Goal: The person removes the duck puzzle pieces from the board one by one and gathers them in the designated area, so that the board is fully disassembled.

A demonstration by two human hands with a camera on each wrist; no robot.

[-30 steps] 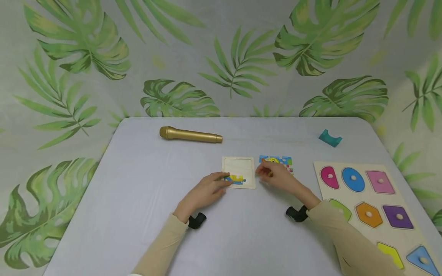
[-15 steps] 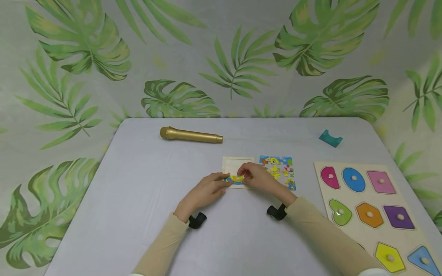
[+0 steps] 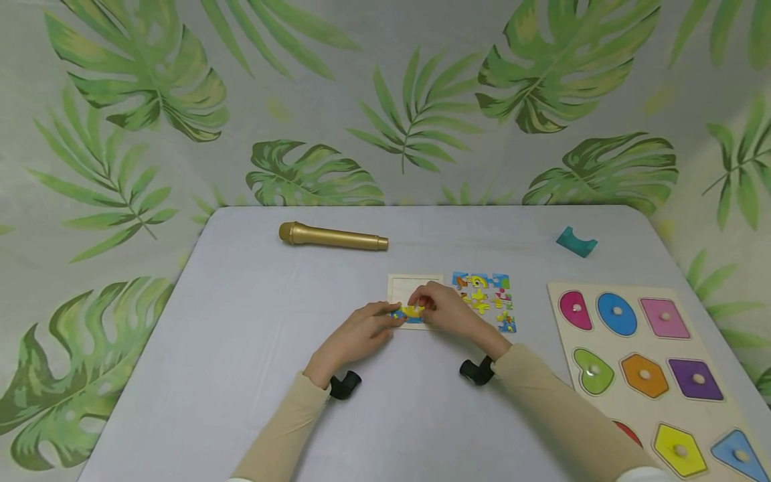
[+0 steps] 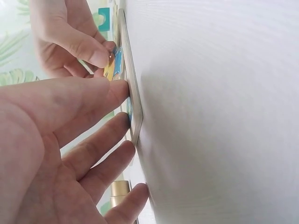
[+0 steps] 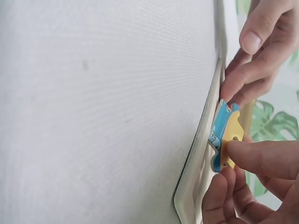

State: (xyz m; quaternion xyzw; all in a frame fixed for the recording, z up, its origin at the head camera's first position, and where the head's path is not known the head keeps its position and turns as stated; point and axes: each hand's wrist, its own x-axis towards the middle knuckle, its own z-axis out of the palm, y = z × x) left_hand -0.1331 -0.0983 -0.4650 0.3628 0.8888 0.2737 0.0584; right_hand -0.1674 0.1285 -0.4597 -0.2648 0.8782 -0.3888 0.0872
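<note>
In the head view, a small square wooden puzzle tray (image 3: 415, 276) lies mid-table. My right hand (image 3: 448, 309) pinches a blue-and-yellow puzzle piece (image 5: 227, 128) between thumb and fingers, tilted over the tray's near side in the right wrist view. Extended fingers of my left hand (image 3: 358, 331) rest on the tray's near left corner, touching a blue piece (image 4: 129, 111) that they mostly cover. Just right of the tray lie several loose puzzle pieces (image 3: 479, 294) in blue, yellow and green, partly behind my right hand.
On the right stands a large shape board (image 3: 653, 348) with knobbed coloured shapes, partly under the right sleeve. A gold microphone (image 3: 334, 237) lies at the back left, and a teal curved block (image 3: 576, 242) at the back right.
My right hand has moved left from the loose pieces to over the tray, then shifted slightly further left. The left hand has stayed at the tray's corner.
</note>
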